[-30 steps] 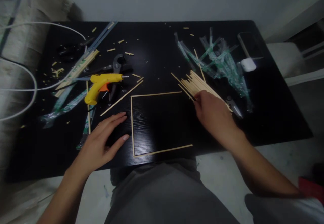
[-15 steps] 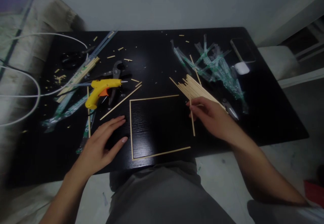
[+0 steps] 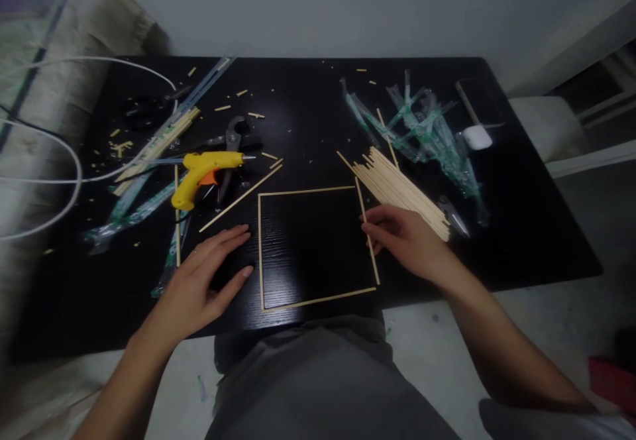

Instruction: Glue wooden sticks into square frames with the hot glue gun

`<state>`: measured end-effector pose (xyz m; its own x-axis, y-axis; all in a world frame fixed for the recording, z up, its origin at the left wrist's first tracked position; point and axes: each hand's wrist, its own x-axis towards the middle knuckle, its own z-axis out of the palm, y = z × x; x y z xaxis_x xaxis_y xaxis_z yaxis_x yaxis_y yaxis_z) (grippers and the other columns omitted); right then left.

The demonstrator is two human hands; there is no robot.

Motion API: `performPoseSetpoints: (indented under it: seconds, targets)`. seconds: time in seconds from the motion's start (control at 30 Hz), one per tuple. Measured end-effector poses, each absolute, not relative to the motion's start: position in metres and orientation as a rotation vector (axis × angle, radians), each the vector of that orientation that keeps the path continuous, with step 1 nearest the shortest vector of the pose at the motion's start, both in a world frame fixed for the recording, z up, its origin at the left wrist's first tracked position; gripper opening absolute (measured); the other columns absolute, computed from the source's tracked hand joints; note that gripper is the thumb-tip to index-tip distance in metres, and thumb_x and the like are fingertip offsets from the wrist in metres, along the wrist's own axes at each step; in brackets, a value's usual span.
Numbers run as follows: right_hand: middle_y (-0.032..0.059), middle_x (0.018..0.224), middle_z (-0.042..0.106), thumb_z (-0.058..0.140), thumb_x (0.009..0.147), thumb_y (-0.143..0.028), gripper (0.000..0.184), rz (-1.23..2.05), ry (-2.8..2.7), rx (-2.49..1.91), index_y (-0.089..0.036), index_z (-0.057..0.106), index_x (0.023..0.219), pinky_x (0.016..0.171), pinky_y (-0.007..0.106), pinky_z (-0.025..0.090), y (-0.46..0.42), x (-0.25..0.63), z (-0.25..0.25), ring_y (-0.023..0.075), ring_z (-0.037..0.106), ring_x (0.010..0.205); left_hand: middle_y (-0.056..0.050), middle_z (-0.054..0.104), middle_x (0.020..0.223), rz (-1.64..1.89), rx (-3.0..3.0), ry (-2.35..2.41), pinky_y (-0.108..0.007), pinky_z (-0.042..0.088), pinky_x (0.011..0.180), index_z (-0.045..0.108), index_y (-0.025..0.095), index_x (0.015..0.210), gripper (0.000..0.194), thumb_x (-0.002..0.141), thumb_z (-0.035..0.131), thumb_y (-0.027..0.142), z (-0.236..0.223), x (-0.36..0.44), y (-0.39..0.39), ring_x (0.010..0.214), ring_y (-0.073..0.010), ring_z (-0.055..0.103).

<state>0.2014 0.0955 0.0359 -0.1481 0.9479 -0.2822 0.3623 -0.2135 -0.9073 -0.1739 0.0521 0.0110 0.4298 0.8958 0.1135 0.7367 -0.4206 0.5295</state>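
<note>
My right hand (image 3: 402, 238) pinches a thin wooden stick (image 3: 372, 254) between thumb and fingers. This stick runs along the right side of a three-sided outline of sticks, its ends close to the top stick (image 3: 308, 191) and the bottom stick (image 3: 320, 299). On the left the upright stick (image 3: 261, 251) meets both of those at corners. My left hand (image 3: 206, 277) rests on the black table just left of the outline, fingers and thumb apart, holding nothing. A bundle of loose sticks (image 3: 402, 188) lies beyond my right hand.
A yellow glue gun (image 3: 201, 173) lies left of centre, near pliers (image 3: 233, 136) and black scissors (image 3: 144, 110). Torn green-clear wrappers (image 3: 422, 125), a phone (image 3: 479, 102) and a white case (image 3: 477, 137) lie at right. A white cable (image 3: 79, 155) loops at left.
My right hand has moved the stick left and down, from beside the bundle to the outline's right side. My left hand stays in place.
</note>
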Motion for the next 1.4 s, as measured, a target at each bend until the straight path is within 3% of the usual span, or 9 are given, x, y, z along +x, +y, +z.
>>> performPoseSetpoints:
  seconds: [0.23,0.33,0.47,0.63,0.77,0.9,1.4]
  targets:
    - [0.0036,0.089,0.073,0.082,0.087,-0.045,0.03,1.295,-1.412,-1.539,-0.02,0.073,0.098,0.052,0.029,0.067,0.093,0.196,0.042,0.0153,0.071,0.064,-0.008,0.057,0.157,0.542,2.273,1.383,-0.049,0.05,0.119,0.05,0.03,0.15,0.05,0.103,0.062,0.038,0.011,-0.173,0.052,0.142,-0.0287,0.058]
    - [0.0016,0.084,0.074,0.083,0.087,-0.042,0.024,1.241,-1.382,-1.509,-0.022,0.073,0.097,0.055,0.031,0.068,0.091,0.193,0.049,0.0169,0.073,0.064,-0.008,0.058,0.157,0.548,2.279,1.381,-0.05,0.05,0.118,0.051,0.029,0.149,0.049,0.102,0.062,0.039,0.011,-0.174,0.052,0.142,-0.0294,0.058]
    - [-0.0004,0.087,0.076,0.08,0.091,-0.029,0.01,0.917,-1.445,-1.372,-0.028,0.073,0.098,0.077,0.039,0.071,0.086,0.193,0.059,0.0203,0.078,0.078,-0.007,0.058,0.157,0.553,2.29,1.384,-0.05,0.051,0.118,0.052,0.029,0.149,0.049,0.102,0.063,0.038,0.011,-0.174,0.052,0.141,-0.0295,0.059]
    - [0.0039,0.11,0.08,0.071,0.098,-0.017,0.013,0.431,-1.965,-1.243,-0.028,0.076,0.101,0.094,0.045,0.066,0.083,0.203,0.05,0.0234,0.078,0.102,-0.008,0.058,0.156,0.556,2.307,1.374,-0.05,0.052,0.117,0.054,0.028,0.145,0.045,0.102,0.063,0.038,0.011,-0.174,0.052,0.141,-0.0298,0.059]
    - [0.0083,0.127,0.076,0.063,0.1,-0.012,0.024,0.428,-2.215,-1.117,-0.026,0.076,0.115,0.1,0.046,0.066,0.081,0.211,0.028,0.0246,0.075,0.117,-0.008,0.058,0.155,0.574,2.305,1.369,-0.049,0.053,0.116,0.056,0.028,0.143,0.042,0.102,0.063,0.038,0.011,-0.172,0.052,0.139,-0.0296,0.06]
    - [0.0093,0.127,0.076,0.063,0.098,-0.009,0.028,0.446,-2.269,-1.057,-0.026,0.076,0.116,0.102,0.052,0.065,0.078,0.215,0.016,0.0285,0.071,0.128,-0.008,0.058,0.156,0.572,2.31,1.365,-0.051,0.053,0.116,0.057,0.029,0.142,0.041,0.102,0.063,0.037,0.011,-0.172,0.052,0.139,-0.0301,0.061]
    - [0.0117,0.133,0.072,0.058,0.1,-0.007,0.027,0.434,-2.277,-1.094,-0.023,0.072,0.118,0.104,0.051,0.064,0.075,0.216,0.009,0.0269,0.07,0.129,-0.007,0.059,0.155,0.579,2.317,1.368,-0.05,0.053,0.116,0.058,0.029,0.141,0.04,0.102,0.063,0.035,0.013,-0.172,0.053,0.14,-0.0299,0.06]
